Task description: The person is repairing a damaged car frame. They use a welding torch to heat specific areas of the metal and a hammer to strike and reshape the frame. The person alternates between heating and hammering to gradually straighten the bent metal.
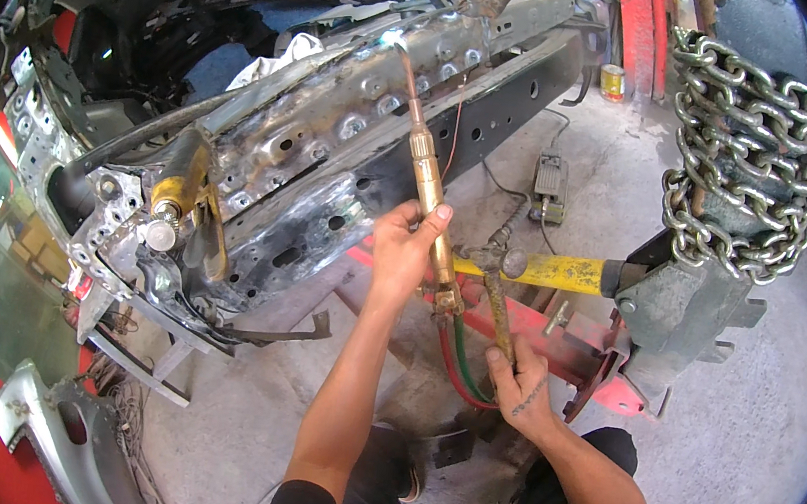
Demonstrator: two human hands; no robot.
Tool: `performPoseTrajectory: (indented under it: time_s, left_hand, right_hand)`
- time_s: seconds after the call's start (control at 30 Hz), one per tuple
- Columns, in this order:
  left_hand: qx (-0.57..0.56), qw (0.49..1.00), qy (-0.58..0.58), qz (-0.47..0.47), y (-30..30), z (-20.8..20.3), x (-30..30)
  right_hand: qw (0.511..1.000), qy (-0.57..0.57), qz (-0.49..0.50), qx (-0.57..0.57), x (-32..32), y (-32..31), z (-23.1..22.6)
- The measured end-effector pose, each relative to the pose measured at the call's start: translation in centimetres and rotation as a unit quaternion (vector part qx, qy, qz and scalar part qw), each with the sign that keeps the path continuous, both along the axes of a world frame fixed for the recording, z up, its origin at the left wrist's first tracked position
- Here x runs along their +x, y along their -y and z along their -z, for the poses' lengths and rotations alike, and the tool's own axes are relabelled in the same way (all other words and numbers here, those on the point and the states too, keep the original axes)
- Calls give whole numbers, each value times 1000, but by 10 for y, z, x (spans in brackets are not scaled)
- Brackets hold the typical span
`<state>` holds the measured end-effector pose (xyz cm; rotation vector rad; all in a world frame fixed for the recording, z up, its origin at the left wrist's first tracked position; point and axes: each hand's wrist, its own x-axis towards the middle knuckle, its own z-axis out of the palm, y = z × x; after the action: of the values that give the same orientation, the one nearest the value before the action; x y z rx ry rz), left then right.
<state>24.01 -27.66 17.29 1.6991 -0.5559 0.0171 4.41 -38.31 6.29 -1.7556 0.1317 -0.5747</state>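
Observation:
My left hand is closed around the body of a brass gas torch, which points up and away. At its tip a small bright flame meets the bare steel car-body rail, which has several round weld marks and holes. Red and green hoses hang in a loop from the torch's lower end. My right hand grips the handle of a worn hammer below the torch. The hammer's head is up, in front of the yellow bar.
A yellow clamp sits on the near left end of the car body. Thick chain wraps a post at right, beside a red steel stand. A foot pedal with cable lies on the floor. A silver body panel rests lower left.

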Motion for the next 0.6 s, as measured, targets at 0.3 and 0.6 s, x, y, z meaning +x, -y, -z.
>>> performPoseTrajectory:
  time_s: [0.3, 0.6]
  left_hand:
    - [-35, 999, 18, 17, 5, 7, 10]
    - [-31, 999, 9, 21, 9, 1, 3]
  right_hand:
    - [1000, 9, 4, -3, 1, 1, 3]
    - [1000, 0, 6, -6, 1, 3, 5]
